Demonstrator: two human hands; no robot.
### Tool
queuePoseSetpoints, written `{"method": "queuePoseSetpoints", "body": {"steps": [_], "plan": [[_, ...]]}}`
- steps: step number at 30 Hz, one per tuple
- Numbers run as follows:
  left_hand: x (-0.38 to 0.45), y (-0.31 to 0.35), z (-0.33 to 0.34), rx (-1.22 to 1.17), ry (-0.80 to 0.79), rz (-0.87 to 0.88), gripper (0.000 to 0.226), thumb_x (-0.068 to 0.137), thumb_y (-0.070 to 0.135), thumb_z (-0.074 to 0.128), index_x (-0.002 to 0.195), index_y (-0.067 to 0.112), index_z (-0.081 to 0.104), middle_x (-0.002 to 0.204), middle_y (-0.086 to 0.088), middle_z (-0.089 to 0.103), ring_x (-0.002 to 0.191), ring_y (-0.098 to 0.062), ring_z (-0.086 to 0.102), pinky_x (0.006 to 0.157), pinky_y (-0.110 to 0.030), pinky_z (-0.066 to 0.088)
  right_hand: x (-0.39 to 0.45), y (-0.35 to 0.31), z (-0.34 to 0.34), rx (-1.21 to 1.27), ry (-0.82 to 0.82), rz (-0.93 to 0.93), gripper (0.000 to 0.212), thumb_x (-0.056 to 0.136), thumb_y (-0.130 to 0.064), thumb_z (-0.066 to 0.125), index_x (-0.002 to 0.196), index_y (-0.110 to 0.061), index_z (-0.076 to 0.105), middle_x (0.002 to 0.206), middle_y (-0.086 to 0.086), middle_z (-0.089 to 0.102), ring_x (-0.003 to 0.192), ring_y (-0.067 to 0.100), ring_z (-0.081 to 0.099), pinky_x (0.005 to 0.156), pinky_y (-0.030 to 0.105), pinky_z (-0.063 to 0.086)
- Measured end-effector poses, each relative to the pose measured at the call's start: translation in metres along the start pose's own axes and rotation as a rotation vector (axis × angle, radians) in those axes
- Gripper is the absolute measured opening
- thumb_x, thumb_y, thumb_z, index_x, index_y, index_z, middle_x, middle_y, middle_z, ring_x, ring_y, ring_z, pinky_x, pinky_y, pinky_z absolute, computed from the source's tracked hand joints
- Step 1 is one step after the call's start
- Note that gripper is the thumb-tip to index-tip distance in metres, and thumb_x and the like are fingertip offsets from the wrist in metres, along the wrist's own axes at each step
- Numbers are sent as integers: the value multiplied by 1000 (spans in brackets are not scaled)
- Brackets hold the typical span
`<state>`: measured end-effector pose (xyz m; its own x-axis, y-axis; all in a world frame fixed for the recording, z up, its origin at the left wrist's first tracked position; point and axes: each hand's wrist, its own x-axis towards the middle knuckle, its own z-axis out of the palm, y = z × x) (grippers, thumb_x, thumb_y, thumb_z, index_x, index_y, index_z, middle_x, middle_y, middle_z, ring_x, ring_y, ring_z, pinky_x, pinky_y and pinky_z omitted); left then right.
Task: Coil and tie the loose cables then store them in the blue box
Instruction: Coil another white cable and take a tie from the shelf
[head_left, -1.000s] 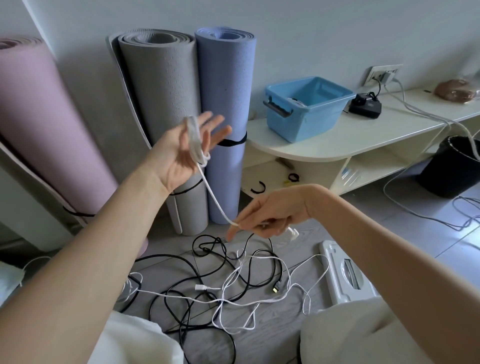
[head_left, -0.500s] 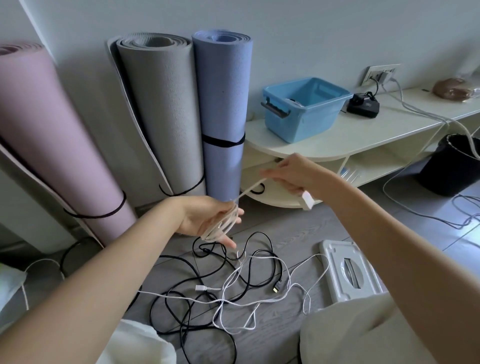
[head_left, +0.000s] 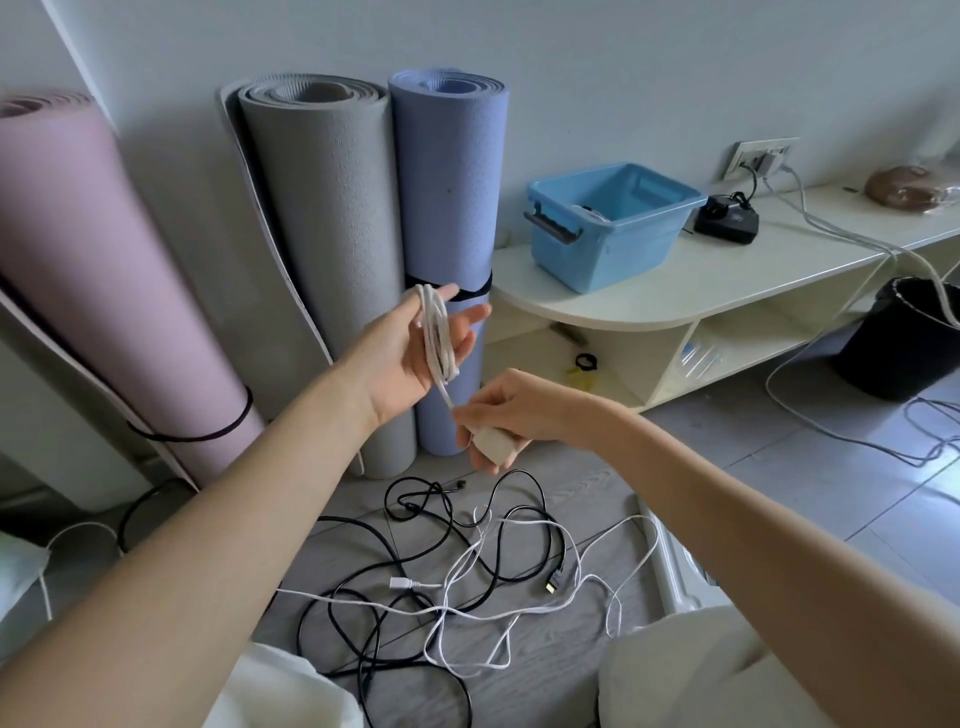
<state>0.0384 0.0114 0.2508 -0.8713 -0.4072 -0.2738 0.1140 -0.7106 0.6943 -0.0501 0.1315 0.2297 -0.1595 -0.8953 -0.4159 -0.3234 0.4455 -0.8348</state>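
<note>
Mats first: pink mat (head_left: 104, 270), grey mat (head_left: 332, 249) and blue mat (head_left: 447, 208) stand rolled against the far wall at left. Left hand (head_left: 415, 348) is raised with palm up and fingers spread, white cable (head_left: 439, 338) coiled around them. Its tail runs down to right hand (head_left: 498, 415), which pinches the cable and holds a white plug (head_left: 493, 441), possibly an adapter. Loose cables (head_left: 467, 587), black and white, lie tangled on the near floor. Blue box (head_left: 608, 223) sits on the white shelf (head_left: 701, 280), far right.
</note>
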Motion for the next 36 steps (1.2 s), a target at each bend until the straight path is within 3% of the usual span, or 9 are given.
{"method": "queuePoseSetpoints", "body": {"steps": [4, 9, 13, 16, 19, 23, 29, 33, 36], "plan": [[-7, 6, 2, 240, -160, -156, 38, 101, 27, 29, 99, 5, 61, 38, 10, 27, 37, -6, 6, 31, -12, 17, 7, 3, -15, -394, 272, -22, 29, 81, -35, 67, 73, -8, 70, 54, -4, 57, 53, 5, 47, 58, 19, 40], [-12, 11, -1, 454, -220, -250, 49, 97, 22, 31, 71, 8, 70, 35, 11, 24, 36, -4, 3, 30, -13, 9, -6, -8, -42, -230, 625, -98, 17, 81, -14, 69, 98, -15, 65, 79, -4, 61, 53, -4, 51, 52, 10, 41], [-15, 13, 0, 543, -269, -272, 37, 82, 32, 44, 67, 12, 70, 34, 13, 23, 25, 2, 18, 31, -14, 8, -5, -4, -36, -94, 357, -232, 50, 86, 3, 59, 132, -13, 46, 134, 7, 50, 116, 14, 49, 99, 29, 43], [-14, 15, 0, 493, -219, -211, 41, 84, 43, 43, 68, 11, 64, 33, 12, 22, 25, 1, 18, 29, -12, 11, -2, -2, -24, 166, 223, -259, 23, 89, 11, 46, 109, 8, 58, 103, 22, 63, 90, 19, 61, 89, 26, 50], [-10, 18, -3, 367, -126, -92, 44, 95, 42, 36, 64, 14, 48, 32, 11, 20, 24, -1, 17, 28, -14, 12, -2, -6, -16, 274, 261, -180, 27, 92, 12, 35, 90, 2, 61, 73, 13, 58, 66, 18, 60, 75, 24, 53], [-5, 23, -3, 213, 27, 8, 54, 96, 36, 34, 46, 17, 41, 30, 9, 18, 23, -4, 14, 27, -16, 11, -1, -17, 1, 422, 189, -208, 24, 92, 11, 38, 106, 2, 56, 80, 14, 58, 61, 16, 63, 64, 23, 58], [-2, 21, 2, 336, 126, 126, 44, 96, 35, 33, 56, 16, 31, 29, 9, 18, 23, -4, 12, 27, -13, 10, 1, -28, 8, 601, 210, -131, 15, 96, -13, 48, 95, 1, 53, 70, 15, 61, 47, 14, 62, 50, 20, 53], [0, 14, 10, 447, 222, 275, 45, 93, 36, 41, 53, 15, 35, 31, 9, 18, 27, -7, 12, 32, -15, 11, 3, -29, 8, 843, -14, 33, 27, 94, -17, 43, 82, 4, 55, 78, 22, 69, 71, 28, 70, 70, 29, 59], [1, 8, 16, 393, 279, 370, 45, 91, 36, 45, 52, 15, 36, 33, 9, 17, 29, -8, 12, 37, -18, 8, 6, -24, 9, 965, -210, 1, 33, 93, -22, 35, 102, 4, 52, 104, 30, 62, 101, 39, 61, 94, 41, 49]]}}
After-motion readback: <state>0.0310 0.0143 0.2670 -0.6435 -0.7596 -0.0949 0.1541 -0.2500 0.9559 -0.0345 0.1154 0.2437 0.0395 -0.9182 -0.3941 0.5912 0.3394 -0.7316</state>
